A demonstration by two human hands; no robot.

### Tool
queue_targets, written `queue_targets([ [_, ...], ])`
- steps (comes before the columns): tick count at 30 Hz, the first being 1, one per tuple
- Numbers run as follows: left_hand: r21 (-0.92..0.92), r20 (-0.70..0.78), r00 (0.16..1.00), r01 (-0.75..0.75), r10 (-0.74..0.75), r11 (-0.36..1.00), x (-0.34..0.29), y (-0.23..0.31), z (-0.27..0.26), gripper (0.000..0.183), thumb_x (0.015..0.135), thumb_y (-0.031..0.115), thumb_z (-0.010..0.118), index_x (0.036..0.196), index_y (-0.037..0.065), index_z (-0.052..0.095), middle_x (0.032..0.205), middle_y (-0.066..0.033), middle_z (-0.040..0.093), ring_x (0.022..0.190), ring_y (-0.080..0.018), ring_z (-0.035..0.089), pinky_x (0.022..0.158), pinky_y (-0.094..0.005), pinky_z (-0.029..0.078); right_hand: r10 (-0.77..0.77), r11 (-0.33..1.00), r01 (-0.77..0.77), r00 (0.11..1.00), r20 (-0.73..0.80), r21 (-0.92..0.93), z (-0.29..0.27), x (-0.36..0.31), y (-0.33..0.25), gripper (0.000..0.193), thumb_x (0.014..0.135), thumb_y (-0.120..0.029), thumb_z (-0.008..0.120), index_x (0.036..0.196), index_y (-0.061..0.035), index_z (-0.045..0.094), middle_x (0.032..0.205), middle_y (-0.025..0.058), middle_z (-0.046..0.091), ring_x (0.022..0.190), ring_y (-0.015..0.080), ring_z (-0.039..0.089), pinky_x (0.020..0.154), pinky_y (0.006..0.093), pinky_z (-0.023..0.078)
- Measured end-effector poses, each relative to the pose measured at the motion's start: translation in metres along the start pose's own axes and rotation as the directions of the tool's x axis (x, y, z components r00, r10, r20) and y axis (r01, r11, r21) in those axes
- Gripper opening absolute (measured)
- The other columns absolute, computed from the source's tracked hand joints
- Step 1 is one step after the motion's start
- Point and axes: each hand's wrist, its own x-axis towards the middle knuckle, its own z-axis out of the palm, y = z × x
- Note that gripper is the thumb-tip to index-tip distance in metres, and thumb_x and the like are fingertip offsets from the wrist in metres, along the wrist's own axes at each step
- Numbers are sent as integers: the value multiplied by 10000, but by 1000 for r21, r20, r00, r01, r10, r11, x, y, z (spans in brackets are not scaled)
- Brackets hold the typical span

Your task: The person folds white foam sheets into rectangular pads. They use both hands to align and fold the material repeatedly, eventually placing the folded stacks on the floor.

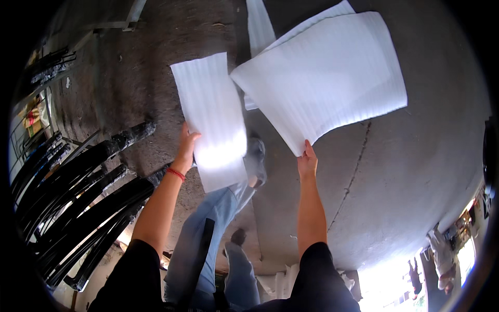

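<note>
A bare grey concrete floor with a long crack — white foam sheets lie at its far edge, black wrapped bundles along its left side.

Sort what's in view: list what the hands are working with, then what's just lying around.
In hand:
- narrow white foam sheet, held by the left hand
- wide white foam sheet, held by the right hand

Lying about:
- black wrapped bars at the left
- more foam sheets on the concrete floor
</note>
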Motion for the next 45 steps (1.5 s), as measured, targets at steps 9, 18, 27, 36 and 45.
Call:
queue_targets([
  [9, 163, 120, 981, -169, 151, 972, 27, 8, 43, 421, 708, 17, 477, 1129, 6, 463, 1062, -120, 526, 943, -219, 528, 811, -316, 413, -608, 606, 543, 787, 103, -581, -54, -279, -255, 524, 641, -41, 556, 1159, 40, 542, 1093, 94, 572, 799, 96, 519, 757, 208, 416],
  [18, 714, 108, 989, -148, 102, 684, 13, 37, 92, 450, 698, 59, 531, 1141, -19, 509, 1091, -190, 572, 977, -266, 567, 812, -319, 443, -597, 222, 605, 704, 385, -764, -74, -509, -352, 473, 573, -38, 448, 993, 5, 660, 1068, 137, 608, 908, 171, 565, 684, 238, 425],
  [27, -99, 854, -42, -992, 519, 82, -376, 183, 184, 677, 668, -86, 460, 1309, 111, 364, 1357, -149, 323, 1292, -340, 229, 1065, -425, 205, -269, -70, 795, 567, 779, -603, -94, -689, -370, 529, 436, 85, 363, 816, -29, 712, 827, 145, 670, 604, 191, 553, 496, 261, 376],
  [36, -323, 904, -199, -897, -378, -300, -654, 224, 251, 576, 683, 226, 704, 1207, 131, 485, 1291, -159, 402, 1235, -269, 335, 1064, -440, 147, -390, -577, 591, 407, 826, -563, -201, -968, -365, 430, 417, 102, 418, 697, -62, 700, 738, 99, 673, 587, 233, 564, 579, 323, 389],
  [45, -304, 894, -189, -922, -405, -240, -774, 250, 314, 301, 716, 106, 579, 1011, 54, 562, 963, -91, 585, 761, -160, 563, 643, -289, 447, -887, -446, -350, 50, 459, -824, -350, -934, -339, 402, 655, 88, 469, 1001, -47, 624, 1219, 157, 485, 1120, 332, 471, 1037, 494, 228],
])
